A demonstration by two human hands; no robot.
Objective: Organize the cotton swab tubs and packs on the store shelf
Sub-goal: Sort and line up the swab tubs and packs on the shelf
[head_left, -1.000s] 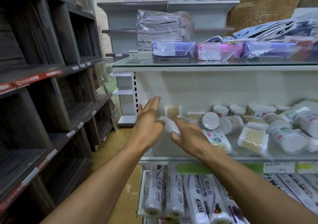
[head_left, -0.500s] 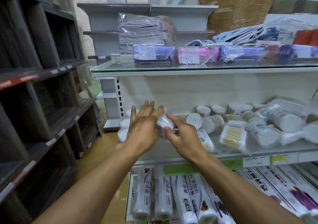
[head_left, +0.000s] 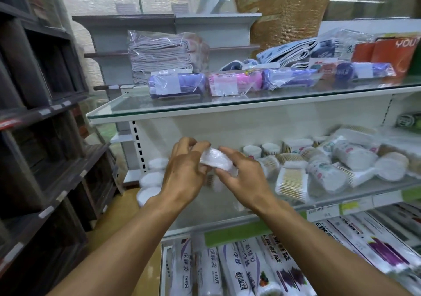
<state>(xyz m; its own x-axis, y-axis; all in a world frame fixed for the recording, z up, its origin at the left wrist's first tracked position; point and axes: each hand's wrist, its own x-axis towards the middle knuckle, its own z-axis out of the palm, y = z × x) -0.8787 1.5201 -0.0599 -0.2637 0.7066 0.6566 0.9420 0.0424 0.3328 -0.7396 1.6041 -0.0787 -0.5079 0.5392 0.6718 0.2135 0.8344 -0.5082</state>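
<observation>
Both hands hold one white cotton swab tub (head_left: 215, 161) in front of the middle glass shelf (head_left: 355, 199). My left hand (head_left: 184, 172) curls its fingers round the tub's left end. My right hand (head_left: 243, 177) grips its right side with thumb and fingers. Three white tubs (head_left: 151, 179) stand stacked in a column at the shelf's left end. Several swab tubs and clear swab packs (head_left: 292, 183) lie jumbled over the shelf to the right. Part of the held tub is hidden behind my fingers.
The top glass shelf (head_left: 136, 109) carries wrapped tissue packs (head_left: 176, 85) and folded towels (head_left: 164, 54). Rolled bag packs (head_left: 234, 270) fill the bottom shelf. A dark wooden rack (head_left: 41, 136) lines the aisle on the left, above a yellow floor (head_left: 127, 207).
My left hand went from flat and open beside the tub to curled round it. Both hands lifted the tub slightly off the shelf. The view shifted left, so the shelf sits further right.
</observation>
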